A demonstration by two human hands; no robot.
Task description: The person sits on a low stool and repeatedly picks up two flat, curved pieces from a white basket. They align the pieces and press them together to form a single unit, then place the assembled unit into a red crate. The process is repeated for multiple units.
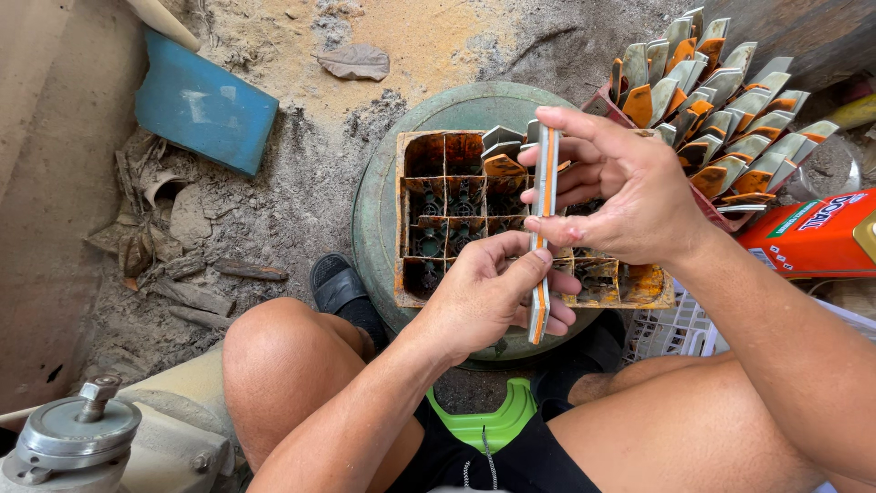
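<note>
Bare knees are framing the bottom of the view, with a green plastic stool edge (493, 420) showing between them, just below the hands. Above that, the left hand (484, 292) is curling around the lower end of a thin stack of grey and orange plates (544, 228), thumb pressing along its edge. The right hand (620, 187) is pinching the upper end of the same stack between thumb and forefinger, the other fingers spreading loosely behind it. Both hands are hovering over a rusty orange compartmented case (456, 215) (some cells are holding plates, others are showing dark fittings), which is sitting on a round green lid (379, 210). Beyond the right hand, a red crate of standing plates (721, 110) is resting, and a blue container (205, 105) is lying well left of the left hand.
</note>
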